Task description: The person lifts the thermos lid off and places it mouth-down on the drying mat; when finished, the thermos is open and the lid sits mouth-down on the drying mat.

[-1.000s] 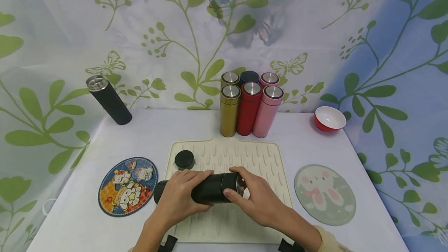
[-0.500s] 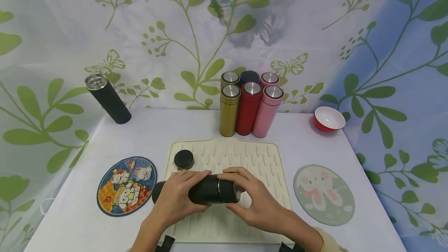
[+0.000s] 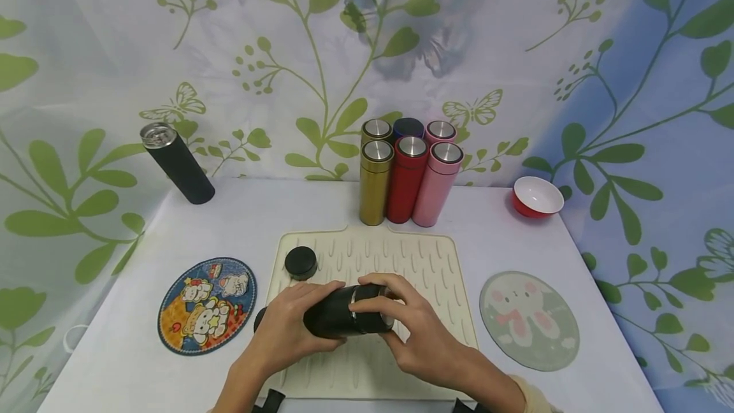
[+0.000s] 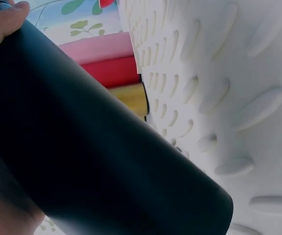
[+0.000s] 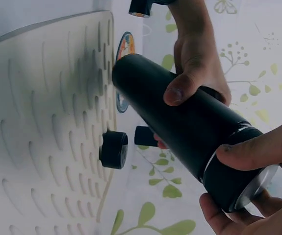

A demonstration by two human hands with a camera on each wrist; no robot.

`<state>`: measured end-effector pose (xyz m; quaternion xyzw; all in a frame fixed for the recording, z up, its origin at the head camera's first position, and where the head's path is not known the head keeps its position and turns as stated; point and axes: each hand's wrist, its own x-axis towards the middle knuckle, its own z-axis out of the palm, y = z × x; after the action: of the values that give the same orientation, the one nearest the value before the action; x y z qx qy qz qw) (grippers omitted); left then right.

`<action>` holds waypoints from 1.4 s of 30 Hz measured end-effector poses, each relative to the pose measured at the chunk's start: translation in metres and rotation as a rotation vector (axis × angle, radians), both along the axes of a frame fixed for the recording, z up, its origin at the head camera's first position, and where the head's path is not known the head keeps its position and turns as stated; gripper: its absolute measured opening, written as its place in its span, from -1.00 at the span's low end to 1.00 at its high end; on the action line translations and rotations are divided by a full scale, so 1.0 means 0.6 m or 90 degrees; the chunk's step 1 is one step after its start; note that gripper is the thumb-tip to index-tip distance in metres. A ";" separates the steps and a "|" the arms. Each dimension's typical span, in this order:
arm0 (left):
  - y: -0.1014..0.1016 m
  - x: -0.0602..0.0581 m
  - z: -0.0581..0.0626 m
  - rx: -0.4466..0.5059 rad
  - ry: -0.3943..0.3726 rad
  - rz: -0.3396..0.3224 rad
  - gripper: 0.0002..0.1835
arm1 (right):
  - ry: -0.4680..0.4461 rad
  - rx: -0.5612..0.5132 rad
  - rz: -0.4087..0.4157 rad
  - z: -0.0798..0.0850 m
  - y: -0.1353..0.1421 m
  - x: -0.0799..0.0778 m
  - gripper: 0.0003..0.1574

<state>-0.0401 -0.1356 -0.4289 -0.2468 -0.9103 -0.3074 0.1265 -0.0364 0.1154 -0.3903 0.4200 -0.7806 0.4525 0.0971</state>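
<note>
A black thermos bottle (image 3: 329,314) is held sideways, close over the cream mat in the head view. My left hand (image 3: 289,320) grips it round the body, the thumb (image 5: 182,90) lying along the side in the right wrist view. At the bottle's right end is a black lid (image 5: 229,183) with a silver top, above a thin silver ring. My right hand (image 3: 421,324) holds this lid, thumb on one side and fingers on the other. In the left wrist view the dark bottle body (image 4: 96,137) fills much of the picture.
A loose black lid (image 3: 301,262) lies on the ribbed mat (image 3: 401,362). Another black bottle (image 3: 182,167), lidless, stands back left. Gold (image 3: 375,190), red (image 3: 407,187) and pink (image 3: 437,190) bottles cluster behind. Round mats (image 3: 208,306) (image 3: 529,320) flank; a red bowl (image 3: 536,199) stands right.
My right hand has shifted its fingers round the lid, with the forefinger now lying across it. The bottle's right end has moved slightly left. My left hand keeps its grip.
</note>
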 end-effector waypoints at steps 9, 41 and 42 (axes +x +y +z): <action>-0.005 0.001 0.001 0.034 -0.054 -0.016 -0.06 | -0.006 -0.016 0.018 0.009 0.000 -0.001 -0.14; -0.110 -0.001 0.024 0.255 0.009 0.129 -0.04 | -0.100 0.075 -0.018 -0.033 -0.007 -0.029 -0.10; -0.111 -0.001 0.026 0.263 0.015 0.137 -0.04 | -0.097 0.082 -0.018 -0.041 -0.012 -0.031 -0.10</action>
<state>-0.0405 -0.2025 -0.4136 -0.1209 -0.8476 -0.4689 0.2168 -0.0548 0.1082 -0.4150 0.3788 -0.8190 0.4306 0.0164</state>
